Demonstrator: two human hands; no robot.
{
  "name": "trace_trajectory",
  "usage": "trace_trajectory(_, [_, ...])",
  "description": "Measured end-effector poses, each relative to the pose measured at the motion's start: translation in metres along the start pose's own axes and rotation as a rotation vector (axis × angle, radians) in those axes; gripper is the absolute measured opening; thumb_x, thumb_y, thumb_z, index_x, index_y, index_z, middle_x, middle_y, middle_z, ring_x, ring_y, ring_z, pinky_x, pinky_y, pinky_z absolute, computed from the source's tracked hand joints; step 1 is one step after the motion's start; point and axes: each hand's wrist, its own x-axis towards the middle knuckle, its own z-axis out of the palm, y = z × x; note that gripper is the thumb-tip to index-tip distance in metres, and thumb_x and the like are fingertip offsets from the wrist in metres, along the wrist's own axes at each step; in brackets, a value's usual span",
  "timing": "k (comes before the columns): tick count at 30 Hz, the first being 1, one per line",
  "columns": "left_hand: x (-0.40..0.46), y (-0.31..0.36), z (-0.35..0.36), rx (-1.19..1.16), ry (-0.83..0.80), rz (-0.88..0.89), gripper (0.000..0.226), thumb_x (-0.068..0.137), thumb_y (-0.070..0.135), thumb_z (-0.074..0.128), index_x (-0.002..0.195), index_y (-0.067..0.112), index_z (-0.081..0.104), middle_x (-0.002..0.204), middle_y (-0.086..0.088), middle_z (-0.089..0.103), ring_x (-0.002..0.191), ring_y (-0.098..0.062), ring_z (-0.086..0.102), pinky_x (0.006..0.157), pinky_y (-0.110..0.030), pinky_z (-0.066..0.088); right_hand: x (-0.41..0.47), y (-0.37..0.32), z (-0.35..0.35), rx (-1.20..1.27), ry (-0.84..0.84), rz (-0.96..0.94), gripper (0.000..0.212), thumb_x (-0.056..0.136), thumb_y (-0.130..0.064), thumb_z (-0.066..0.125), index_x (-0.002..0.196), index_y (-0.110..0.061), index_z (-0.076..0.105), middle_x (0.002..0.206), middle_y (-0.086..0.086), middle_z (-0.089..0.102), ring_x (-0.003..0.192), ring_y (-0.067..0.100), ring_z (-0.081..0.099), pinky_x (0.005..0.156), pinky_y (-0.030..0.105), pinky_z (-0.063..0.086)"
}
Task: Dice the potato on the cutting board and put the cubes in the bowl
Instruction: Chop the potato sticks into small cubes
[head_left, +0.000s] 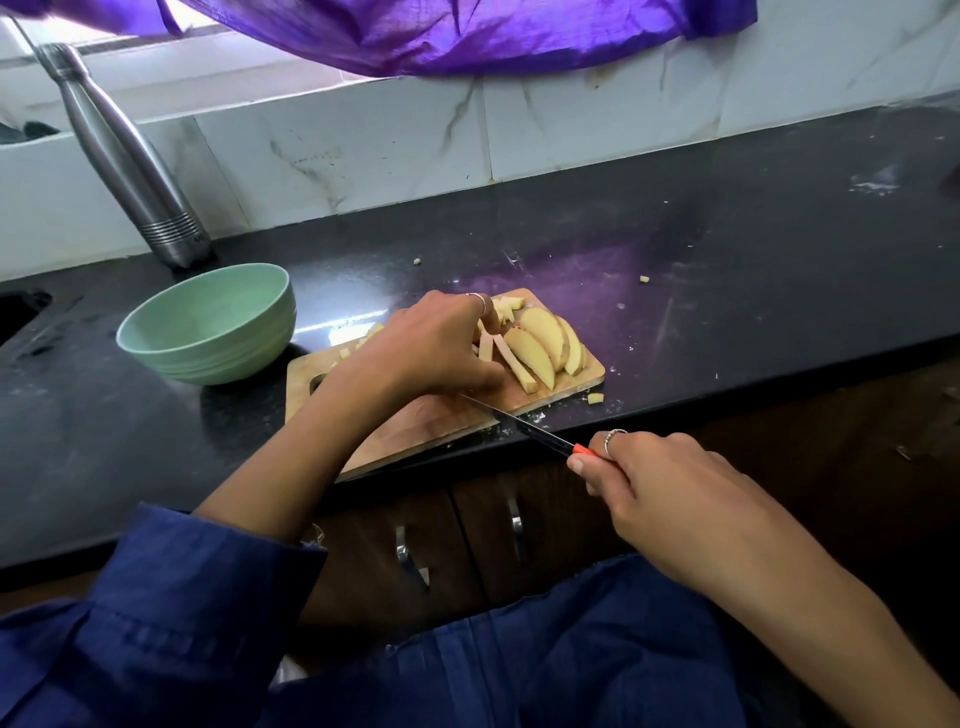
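Observation:
A wooden cutting board lies on the black counter. Potato slices fan out on its right part, with a few long strips beside them and small cubes at its far left. My left hand rests curled over the strips, fingertips pressing them down. My right hand grips the orange handle of a knife; the blade lies low across the board's front edge, tip under my left hand. A green bowl stands left of the board; I see nothing inside it.
A steel bottle stands behind the bowl against the tiled wall. Stray potato bits lie on the counter near the board. Purple cloth hangs overhead. Cabinet doors with handles are below the counter edge.

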Motion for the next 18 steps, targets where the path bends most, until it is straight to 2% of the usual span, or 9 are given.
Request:
trace_trajectory(6, [0.005,0.007,0.014,0.053,0.204,-0.076,0.028,0.082,0.03,0.059,0.105,0.014,0.054,0.091,-0.002,0.062,0.091,-0.024,0.053,0.073,-0.034,0.037,-0.003,-0.002,-0.004,-0.015,-0.015,0.005,0.032,0.097,-0.05,0.027,0.08,-0.029,0.044,0.079,-0.008,0.051,0.071,0.01,0.053,0.06,0.027,0.042])
trace_trajectory(10, [0.011,0.016,0.012,0.047,0.225,-0.181,0.027,0.083,0.025,0.061,0.103,0.011,0.051,0.087,-0.003,0.057,0.087,-0.025,0.048,0.077,-0.037,0.037,-0.005,-0.005,-0.008,-0.04,0.009,-0.01,0.035,0.096,-0.052,0.03,0.076,-0.028,0.044,0.073,-0.01,0.046,0.063,0.005,0.046,0.053,0.023,0.036])
trace_trajectory(11, [0.012,0.017,0.01,0.007,0.22,-0.213,0.029,0.082,0.025,0.062,0.105,0.011,0.05,0.086,-0.003,0.053,0.087,-0.025,0.046,0.08,-0.039,0.039,-0.004,-0.005,-0.01,-0.049,0.016,-0.013,0.035,0.095,-0.053,0.031,0.08,-0.028,0.049,0.072,-0.01,0.045,0.062,0.006,0.045,0.054,0.024,0.036])
trace_trajectory(13, [0.013,0.016,0.004,-0.124,0.233,-0.273,0.035,0.08,0.027,0.066,0.106,0.009,0.05,0.086,-0.003,0.05,0.087,-0.025,0.048,0.08,-0.039,0.044,-0.002,-0.006,-0.017,-0.09,0.049,-0.019,0.037,0.094,-0.055,0.033,0.1,-0.03,0.059,0.076,-0.008,0.047,0.067,0.012,0.047,0.061,0.028,0.041])
trace_trajectory(16, [0.015,0.008,-0.006,-0.323,0.251,-0.3,0.036,0.078,0.028,0.07,0.105,0.009,0.055,0.096,-0.005,0.059,0.087,-0.019,0.055,0.063,-0.027,0.041,0.003,-0.008,-0.028,-0.107,0.111,-0.04,0.039,0.091,-0.058,0.039,0.114,-0.035,0.06,0.092,-0.002,0.059,0.085,0.02,0.058,0.072,0.03,0.047])
trace_trajectory(18, [0.013,0.0,-0.011,-0.43,0.263,-0.302,0.029,0.08,0.024,0.07,0.102,0.011,0.057,0.096,-0.005,0.062,0.087,-0.018,0.058,0.063,-0.024,0.041,0.008,-0.009,-0.037,-0.121,0.113,-0.037,0.038,0.089,-0.059,0.044,0.117,-0.039,0.058,0.098,-0.002,0.059,0.088,0.02,0.058,0.07,0.029,0.045])
